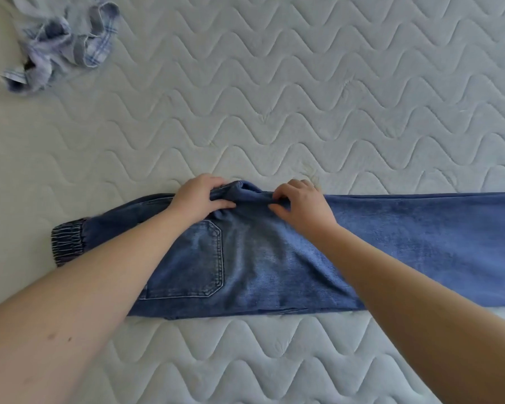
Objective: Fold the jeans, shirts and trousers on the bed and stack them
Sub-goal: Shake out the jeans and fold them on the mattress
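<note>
In the upper left of the frame a crumpled checked shirt [62, 45] lies in a heap, not yet folded and well apart from the work.

Across the lower middle, the jeans [274, 258] lie lengthwise on the bed [303, 83], legs laid one over the other, the elastic waistband [67, 243] at the left and the legs running out of the right edge. A back pocket [193, 260] faces up.

The left hand [200, 196] curls its fingers round the bunched seat point at the far edge of the jeans. Just to its right, the right hand [301, 205] pinches the same ridge of cloth, thumb beneath.

The step seems to be tucking that jutting crotch corner in so the far edge runs straight. It goes best if both hands turn the flap flat onto the seat, then smooth outward along the legs before folding them across; a lump left here would make the stack lean.

The bed is a pale quilted mattress with wavy stitching filling the frame; nothing of the room shows beyond it.
</note>
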`<state>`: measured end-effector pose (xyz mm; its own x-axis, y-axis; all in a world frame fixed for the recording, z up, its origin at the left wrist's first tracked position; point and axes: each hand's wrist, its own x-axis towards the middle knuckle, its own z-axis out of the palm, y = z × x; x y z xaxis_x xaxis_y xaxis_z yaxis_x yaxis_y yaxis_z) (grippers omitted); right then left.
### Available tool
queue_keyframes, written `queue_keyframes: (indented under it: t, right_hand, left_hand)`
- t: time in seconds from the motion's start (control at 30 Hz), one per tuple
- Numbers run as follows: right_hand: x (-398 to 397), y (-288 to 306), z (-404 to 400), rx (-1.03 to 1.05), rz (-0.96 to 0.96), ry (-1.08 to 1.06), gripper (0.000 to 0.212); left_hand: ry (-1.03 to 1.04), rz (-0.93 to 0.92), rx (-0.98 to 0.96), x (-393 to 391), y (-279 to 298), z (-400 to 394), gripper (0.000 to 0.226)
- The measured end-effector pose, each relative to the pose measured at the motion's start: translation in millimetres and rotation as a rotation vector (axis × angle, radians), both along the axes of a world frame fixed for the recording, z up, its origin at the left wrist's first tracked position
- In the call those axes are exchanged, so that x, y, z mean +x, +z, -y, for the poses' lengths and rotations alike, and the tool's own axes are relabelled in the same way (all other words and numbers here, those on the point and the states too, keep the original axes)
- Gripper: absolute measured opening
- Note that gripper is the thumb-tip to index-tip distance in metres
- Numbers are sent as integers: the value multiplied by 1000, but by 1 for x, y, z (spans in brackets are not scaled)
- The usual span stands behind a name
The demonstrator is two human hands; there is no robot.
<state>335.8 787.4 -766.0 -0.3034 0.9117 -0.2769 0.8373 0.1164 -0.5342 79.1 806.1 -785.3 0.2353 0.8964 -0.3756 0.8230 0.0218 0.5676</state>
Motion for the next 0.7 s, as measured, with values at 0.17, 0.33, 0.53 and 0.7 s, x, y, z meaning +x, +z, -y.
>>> queue_keyframes:
  t: [0.17, 0.33, 0.53, 0.7]
  right_hand:
    - [0, -5, 9, 54, 65, 91, 28]
    - [-7, 3, 3, -6, 84, 181, 35]
    - [-22, 13, -5, 82, -25, 240, 20]
    - [-31, 11, 3, 104, -62, 201, 14]
  left_hand:
    - [-72, 81, 40, -3, -4, 4, 20]
    - [-7, 151, -46, -4, -6, 13, 27]
    - [76, 192, -67, -9, -3, 11, 24]
    - [96, 173, -77, -9, -5, 11, 22]
